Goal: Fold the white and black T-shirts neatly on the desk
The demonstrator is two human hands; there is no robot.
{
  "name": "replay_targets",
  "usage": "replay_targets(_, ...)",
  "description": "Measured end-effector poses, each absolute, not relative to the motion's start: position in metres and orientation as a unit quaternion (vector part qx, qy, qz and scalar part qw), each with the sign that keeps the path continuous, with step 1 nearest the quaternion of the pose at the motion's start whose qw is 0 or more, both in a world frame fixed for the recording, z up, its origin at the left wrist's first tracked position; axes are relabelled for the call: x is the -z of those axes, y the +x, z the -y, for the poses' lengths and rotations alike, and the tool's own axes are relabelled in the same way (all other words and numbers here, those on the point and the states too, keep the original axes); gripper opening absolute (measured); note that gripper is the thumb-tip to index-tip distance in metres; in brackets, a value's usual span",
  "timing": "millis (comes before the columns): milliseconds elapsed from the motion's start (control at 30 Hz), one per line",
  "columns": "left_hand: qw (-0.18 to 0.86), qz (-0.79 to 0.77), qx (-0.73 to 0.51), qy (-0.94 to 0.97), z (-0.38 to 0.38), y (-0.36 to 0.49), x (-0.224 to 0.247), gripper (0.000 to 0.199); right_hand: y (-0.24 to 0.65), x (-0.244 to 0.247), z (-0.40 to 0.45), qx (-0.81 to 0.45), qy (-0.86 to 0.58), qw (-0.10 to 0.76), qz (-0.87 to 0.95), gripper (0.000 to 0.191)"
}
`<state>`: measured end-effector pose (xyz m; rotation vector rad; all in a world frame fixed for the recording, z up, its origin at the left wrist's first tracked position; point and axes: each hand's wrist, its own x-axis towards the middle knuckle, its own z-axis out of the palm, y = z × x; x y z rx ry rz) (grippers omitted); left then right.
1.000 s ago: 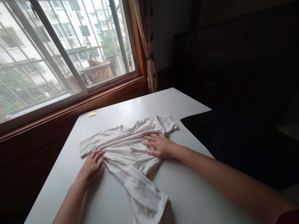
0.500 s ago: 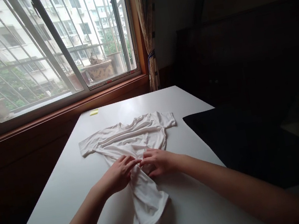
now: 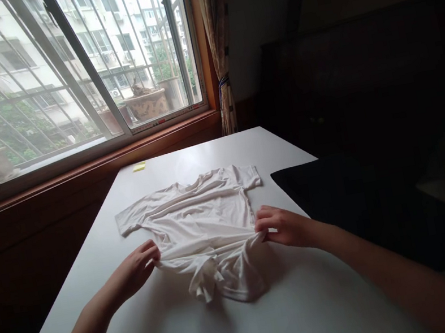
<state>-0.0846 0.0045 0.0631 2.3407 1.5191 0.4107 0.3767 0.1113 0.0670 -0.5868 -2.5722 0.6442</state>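
A white short-sleeved T-shirt [image 3: 201, 216] lies wrinkled on the white table [image 3: 116, 323], its neckline and sleeves toward the window. My left hand [image 3: 142, 261] pinches the shirt's left side, partway down the body. On the opposite side, my right hand [image 3: 280, 226] grips the cloth between thumb and fingers. Between the two hands the fabric is drawn out sideways. The lower end of the shirt hangs in crumpled folds toward me, slightly lifted, with a shadow on the table under it.
A yellow sticky note [image 3: 139, 167] lies near the table's far left corner. Along the right edge rests a dark cloth or mat [image 3: 321, 189]. Behind the table are a barred window [image 3: 60, 74] and a tied curtain [image 3: 221, 57].
My hands have moved apart, left and right, from the middle of the shirt to its two sides. The gathered cloth between them has spread wide, and the hanging lower end is shorter and broader.
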Motion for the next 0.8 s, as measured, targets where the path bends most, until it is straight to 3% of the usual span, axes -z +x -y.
replay_targets(133, 0.153, -0.558, -0.131, 0.805, 0.006, -0.096, -0.059, 0.017, 0.394, -0.068, -0.109, -0.195, -0.248, 0.196, 0.928, 0.017)
replay_targets(333, 0.106, -0.494, -0.127, 0.853, 0.034, -0.04, -0.078, 0.065, 0.379, -0.069, -0.067, -0.165, -0.189, 0.171, 0.953, 0.052)
replay_targets(433, 0.085, -0.447, -0.099, 0.885, 0.043, -0.005, -0.078, 0.071, 0.363, -0.06, -0.046, -0.171, -0.138, 0.154, 0.963, 0.045)
replay_targets(500, 0.075, -0.436, -0.089, 0.892, 0.046, 0.008, -0.073, 0.066, 0.356, -0.055, -0.038, -0.179, -0.116, 0.162, 0.963, 0.031)
replay_targets(633, 0.097, -0.45, -0.109, 0.881, 0.05, -0.002, -0.073, 0.03, 0.367, -0.06, -0.035, -0.239, -0.113, 0.219, 0.939, 0.022)
replay_targets(800, 0.152, -0.523, -0.246, 0.802, 0.075, -0.055, -0.105, 0.014, 0.413, -0.092, -0.032, -0.391, -0.213, 0.313, 0.839, 0.007)
